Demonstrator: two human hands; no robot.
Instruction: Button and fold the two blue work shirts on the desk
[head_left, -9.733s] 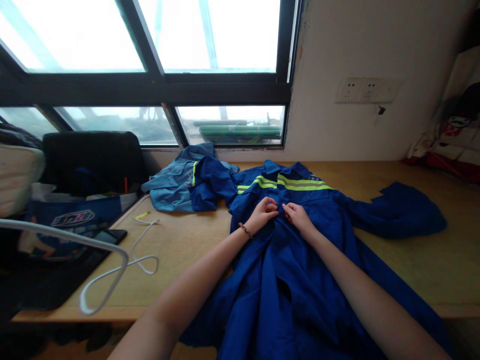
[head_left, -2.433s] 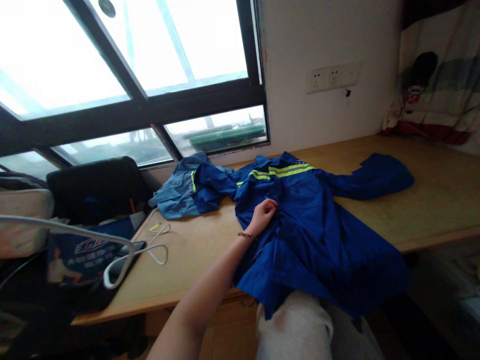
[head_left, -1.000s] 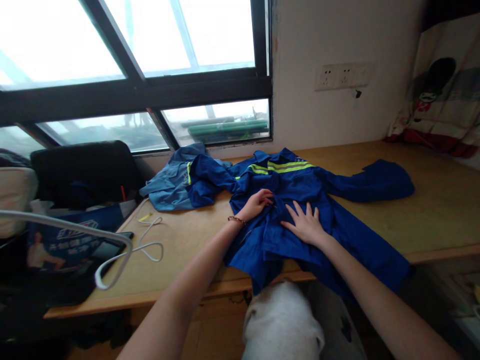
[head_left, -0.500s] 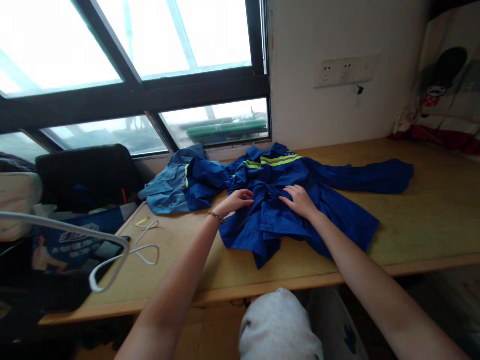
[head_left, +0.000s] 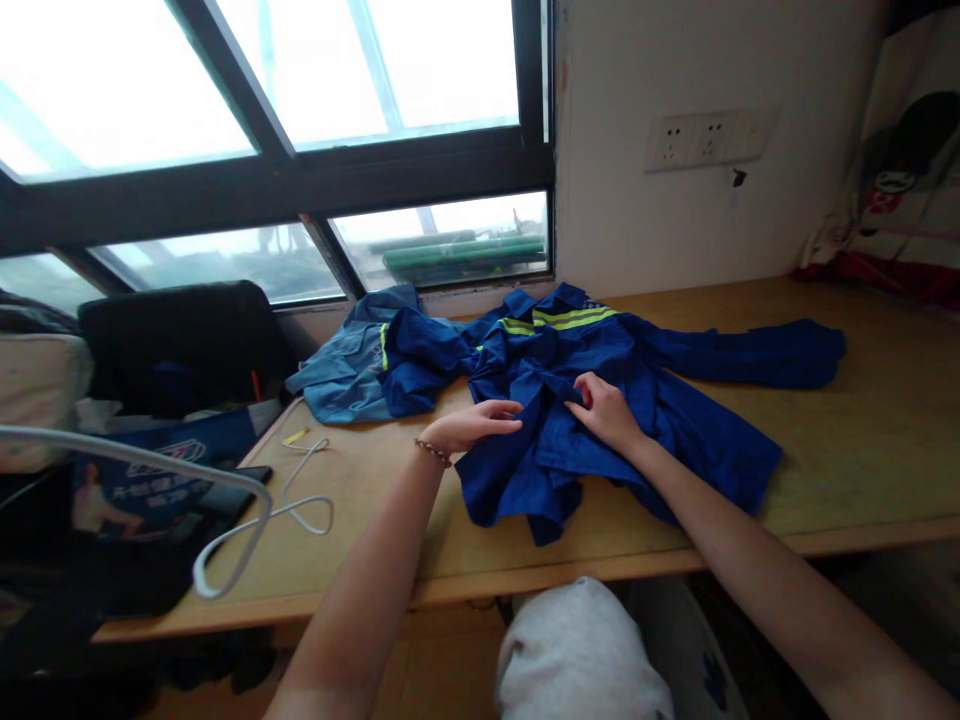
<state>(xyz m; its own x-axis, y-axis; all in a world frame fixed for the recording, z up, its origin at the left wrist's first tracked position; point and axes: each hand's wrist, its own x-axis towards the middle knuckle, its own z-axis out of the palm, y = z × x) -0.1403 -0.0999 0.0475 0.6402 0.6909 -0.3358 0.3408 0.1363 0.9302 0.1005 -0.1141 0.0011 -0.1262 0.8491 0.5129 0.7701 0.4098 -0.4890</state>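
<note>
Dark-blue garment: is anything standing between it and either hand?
Nothing visible does. The right hand is at the dark-blue garment; the left hand is over its left part, contact unclear. The light-blue garment lies farther left, not between them.

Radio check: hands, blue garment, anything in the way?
Left hand open; right hand on blue garment, grip unclear. Garment rumpled on table. Sleeve overlaps light-blue clothing.

There are 2 hands (head_left: 474, 427) (head_left: 611, 415), 1 dark-blue garment (head_left: 630, 370) and 1 light-blue garment (head_left: 341, 370).
</note>
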